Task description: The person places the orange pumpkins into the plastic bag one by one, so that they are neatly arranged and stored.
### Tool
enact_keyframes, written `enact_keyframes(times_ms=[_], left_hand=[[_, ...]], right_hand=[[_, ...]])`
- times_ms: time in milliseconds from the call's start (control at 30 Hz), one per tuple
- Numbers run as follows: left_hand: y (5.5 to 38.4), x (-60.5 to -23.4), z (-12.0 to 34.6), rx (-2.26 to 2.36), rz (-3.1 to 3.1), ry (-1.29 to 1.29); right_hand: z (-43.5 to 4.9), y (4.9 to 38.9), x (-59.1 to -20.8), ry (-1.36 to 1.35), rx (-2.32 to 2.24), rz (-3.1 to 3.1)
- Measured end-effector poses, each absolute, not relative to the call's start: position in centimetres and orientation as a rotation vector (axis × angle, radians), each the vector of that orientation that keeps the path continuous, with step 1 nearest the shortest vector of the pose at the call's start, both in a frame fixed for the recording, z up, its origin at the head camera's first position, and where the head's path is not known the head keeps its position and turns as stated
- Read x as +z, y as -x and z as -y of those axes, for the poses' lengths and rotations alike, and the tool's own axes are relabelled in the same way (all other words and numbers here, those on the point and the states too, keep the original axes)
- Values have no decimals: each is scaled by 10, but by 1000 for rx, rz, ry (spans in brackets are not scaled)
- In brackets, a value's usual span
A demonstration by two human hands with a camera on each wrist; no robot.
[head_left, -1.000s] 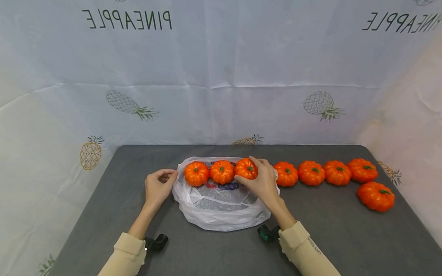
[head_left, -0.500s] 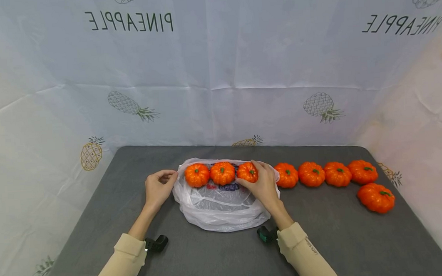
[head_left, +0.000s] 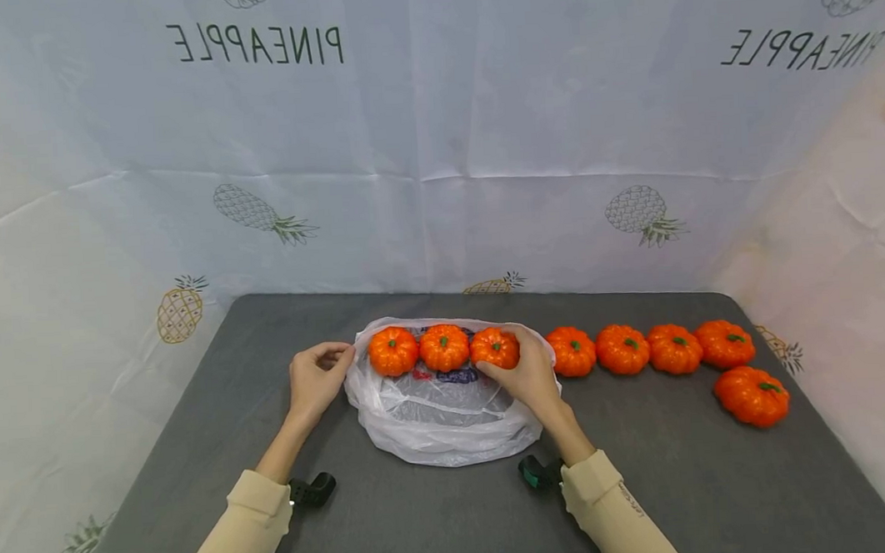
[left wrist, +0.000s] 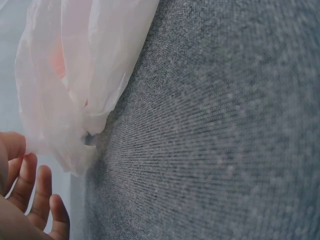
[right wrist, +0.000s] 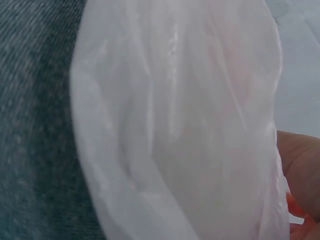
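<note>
A white plastic bag [head_left: 451,439] lies spread open on the dark table, with three small orange pumpkins inside in a row along its far side. My left hand [head_left: 316,375] pinches the bag's left rim between thumb and forefinger; its other fingers stay loose in the left wrist view. At the bag's right end, my right hand [head_left: 532,374] reaches over the rim and holds the rightmost pumpkin [head_left: 495,348]. To its left sit the middle pumpkin [head_left: 444,347] and the left pumpkin [head_left: 394,351]. In the right wrist view, the bag's wall [right wrist: 185,125] hides most of that hand.
Several more pumpkins [head_left: 623,349] line up on the table [head_left: 647,449] to the right of the bag. One larger-looking pumpkin [head_left: 752,396] sits nearer at the right end. A pineapple-print cloth [head_left: 433,101] hangs behind the table.
The rightmost pumpkin in the bag has shifted slightly down under my right hand, and its stem has turned. My left hand keeps its place at the bag's rim.
</note>
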State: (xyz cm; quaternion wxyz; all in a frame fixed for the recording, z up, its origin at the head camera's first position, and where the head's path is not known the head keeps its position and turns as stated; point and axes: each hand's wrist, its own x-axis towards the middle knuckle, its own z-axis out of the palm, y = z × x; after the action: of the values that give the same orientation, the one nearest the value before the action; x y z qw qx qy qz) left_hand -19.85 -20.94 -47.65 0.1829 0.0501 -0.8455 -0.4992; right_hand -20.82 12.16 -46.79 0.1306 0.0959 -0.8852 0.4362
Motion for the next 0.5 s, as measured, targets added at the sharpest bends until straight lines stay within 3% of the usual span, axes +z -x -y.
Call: enact_keyframes(times_ms=[500], left_hand=[[198, -477, 208, -1386, 2385, -153]], right_hand=[[-118, 210, -471, -293, 1195, 2549]])
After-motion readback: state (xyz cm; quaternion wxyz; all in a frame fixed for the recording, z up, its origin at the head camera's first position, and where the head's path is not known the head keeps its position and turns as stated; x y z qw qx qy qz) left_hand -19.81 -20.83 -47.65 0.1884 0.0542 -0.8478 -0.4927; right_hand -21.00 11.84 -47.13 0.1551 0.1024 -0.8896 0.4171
